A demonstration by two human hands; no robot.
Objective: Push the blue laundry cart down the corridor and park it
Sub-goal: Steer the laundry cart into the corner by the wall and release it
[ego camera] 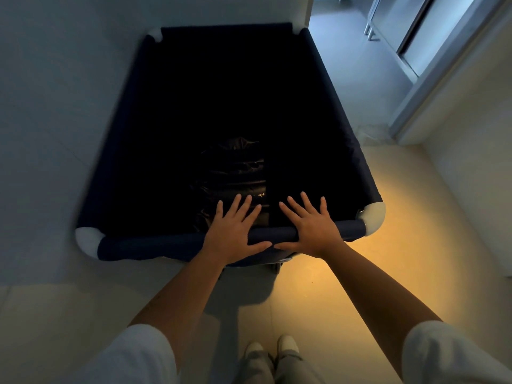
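Head view shows the blue laundry cart directly in front of the person, its far end close to a white wall. The left hand and the right hand lie flat on the near rim bar, fingers spread open and pointing forward, not closed around it. The thumbs almost touch each other. Something dark lies inside the cart; I cannot tell what.

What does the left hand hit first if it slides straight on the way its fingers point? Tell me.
The left hand lies flat on the cart's near rail, fingers pointing into the bin. Going straight on, it would likely meet the dark crumpled bag inside first, though depth there is hard to judge.
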